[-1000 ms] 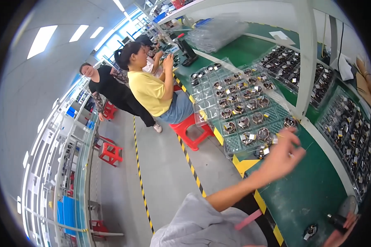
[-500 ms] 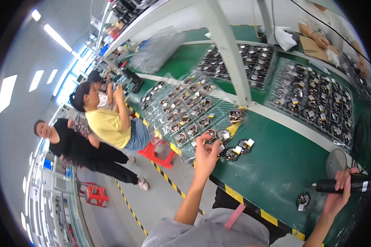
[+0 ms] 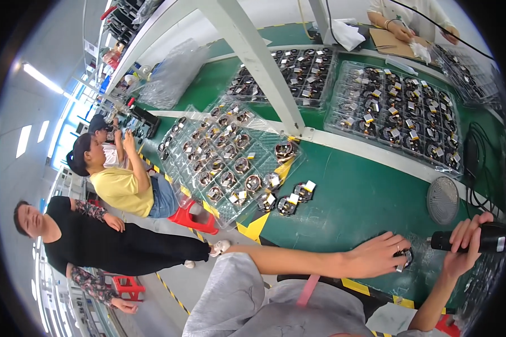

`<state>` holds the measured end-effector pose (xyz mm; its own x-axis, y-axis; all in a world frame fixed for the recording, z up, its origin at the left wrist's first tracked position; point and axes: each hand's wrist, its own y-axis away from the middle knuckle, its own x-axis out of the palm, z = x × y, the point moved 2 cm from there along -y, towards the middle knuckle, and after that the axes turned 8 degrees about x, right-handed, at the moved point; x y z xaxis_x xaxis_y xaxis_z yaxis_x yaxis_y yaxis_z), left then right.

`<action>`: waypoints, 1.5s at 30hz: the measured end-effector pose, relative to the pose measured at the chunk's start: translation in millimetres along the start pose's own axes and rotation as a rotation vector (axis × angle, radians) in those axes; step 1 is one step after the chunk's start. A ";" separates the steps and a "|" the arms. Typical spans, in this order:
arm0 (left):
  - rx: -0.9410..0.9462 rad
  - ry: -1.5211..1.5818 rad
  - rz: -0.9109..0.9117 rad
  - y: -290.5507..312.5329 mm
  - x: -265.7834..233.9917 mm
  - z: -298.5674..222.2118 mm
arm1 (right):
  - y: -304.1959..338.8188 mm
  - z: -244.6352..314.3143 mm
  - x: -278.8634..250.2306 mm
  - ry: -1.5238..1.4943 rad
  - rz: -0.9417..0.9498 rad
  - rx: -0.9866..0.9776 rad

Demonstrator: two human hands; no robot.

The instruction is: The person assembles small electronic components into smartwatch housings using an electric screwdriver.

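Note:
In my right hand (image 3: 468, 242) is a black electric screwdriver (image 3: 443, 240), its tip pointing left over the green bench. My left hand (image 3: 379, 255) reaches across in front of me, its fingers closed around a small round black electronic part (image 3: 403, 260) on the bench beside the tip. The fingers hide much of that part. Farther left, loose round modules with white and yellow labels, such as one module (image 3: 287, 205), lie beside a clear plastic tray (image 3: 239, 210). The tray holds several similar round modules in its compartments.
A round grey mesh dish (image 3: 442, 200) and black cables (image 3: 478, 163) sit near my right hand. A white metal post (image 3: 258, 62) rises behind the tray. More filled trays (image 3: 396, 115) lie beyond the rail. People sit or stand at the left; another person works across the bench.
My left hand has moved right from the clear tray to the round part near the screwdriver. The right hand still holds the screwdriver. The view has shifted, and the standing person appears nearer.

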<state>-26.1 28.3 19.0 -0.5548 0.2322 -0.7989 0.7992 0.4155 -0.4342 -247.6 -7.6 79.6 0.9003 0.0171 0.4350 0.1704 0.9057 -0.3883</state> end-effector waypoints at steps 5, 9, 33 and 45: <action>0.092 0.158 -0.046 -15.6 5.7 35.5 | 7.2 9.2 -8.8 0.023 -0.055 -0.006; -0.002 0.176 -0.079 -8.0 -14.0 49.6 | -5.8 7.8 25.2 0.022 0.051 -0.036; 0.026 0.017 0.072 -15.7 -10.9 41.8 | 0.2 11.8 25.6 0.189 0.260 0.202; 0.006 0.069 -0.004 -19.5 -11.2 46.4 | -10.7 6.4 22.5 0.086 0.451 0.286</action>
<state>-24.7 -23.2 17.1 -0.5728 0.2910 -0.7663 0.7980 0.4115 -0.4402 -231.7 -14.2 98.7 0.8906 0.4068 0.2034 -0.3455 0.8960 -0.2790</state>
